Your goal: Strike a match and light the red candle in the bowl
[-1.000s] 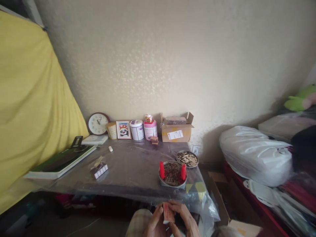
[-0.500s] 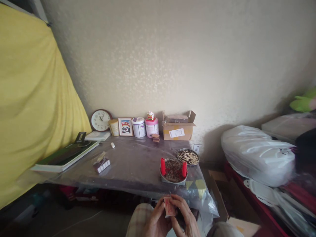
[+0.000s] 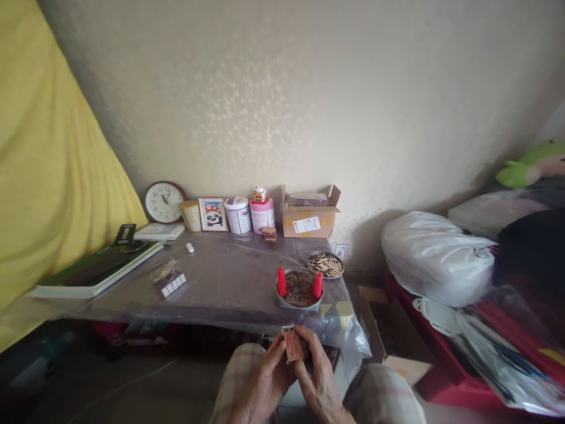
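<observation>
I hold a small red matchbox (image 3: 293,344) upright between both hands, just off the near edge of the table (image 3: 229,282) at about six o'clock from the dishes. My left hand (image 3: 260,380) pinches its left edge with thumb and fingers, and my right hand (image 3: 318,377) grips its right side from behind. Whether the drawer is slid out I cannot tell. At twelve o'clock from the box stands a metal dish (image 3: 299,290) of dark bits with two red candles (image 3: 281,274) upright at its rim, neither showing a flame. At one o'clock beyond it sits a dish of matchsticks (image 3: 325,265). I judge the work barely begun: nothing struck, nothing lit.
</observation>
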### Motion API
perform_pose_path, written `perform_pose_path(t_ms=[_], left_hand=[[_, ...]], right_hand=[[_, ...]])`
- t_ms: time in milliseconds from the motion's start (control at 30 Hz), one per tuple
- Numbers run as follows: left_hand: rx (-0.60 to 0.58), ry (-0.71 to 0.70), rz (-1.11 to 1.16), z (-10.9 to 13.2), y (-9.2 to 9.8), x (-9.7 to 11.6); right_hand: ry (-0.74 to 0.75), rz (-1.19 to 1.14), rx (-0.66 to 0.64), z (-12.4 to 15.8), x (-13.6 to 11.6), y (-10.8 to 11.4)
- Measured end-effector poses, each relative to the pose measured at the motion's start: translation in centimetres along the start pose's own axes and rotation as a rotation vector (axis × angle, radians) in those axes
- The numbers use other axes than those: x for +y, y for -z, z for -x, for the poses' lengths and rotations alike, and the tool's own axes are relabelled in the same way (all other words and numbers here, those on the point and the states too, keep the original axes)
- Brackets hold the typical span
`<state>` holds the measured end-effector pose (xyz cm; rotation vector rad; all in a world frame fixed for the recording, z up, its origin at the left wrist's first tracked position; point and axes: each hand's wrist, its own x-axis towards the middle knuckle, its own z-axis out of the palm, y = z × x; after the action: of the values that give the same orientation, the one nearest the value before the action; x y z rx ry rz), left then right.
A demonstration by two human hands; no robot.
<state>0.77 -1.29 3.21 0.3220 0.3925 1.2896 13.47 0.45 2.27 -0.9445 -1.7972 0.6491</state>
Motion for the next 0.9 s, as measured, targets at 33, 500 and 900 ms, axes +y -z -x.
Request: perform_pose_path(t_ms=[33,500,900], left_hand=[[-0.014,0.002,-0.005,0.0,0.1,0.0],[0.076,0.109,-0.032,0.5,0.7,0.5],[0.129,0.211,-0.162,0.0,1.3,-0.1]], right_hand=[[-0.016,-0.014,-0.002,-0.1,-0.2,0.0],[-0.382,-0.440,-0.203,-2.0,-0.2,2.8],[-0.068,0.378,-0.474,-3.2,-0.8,4.5]])
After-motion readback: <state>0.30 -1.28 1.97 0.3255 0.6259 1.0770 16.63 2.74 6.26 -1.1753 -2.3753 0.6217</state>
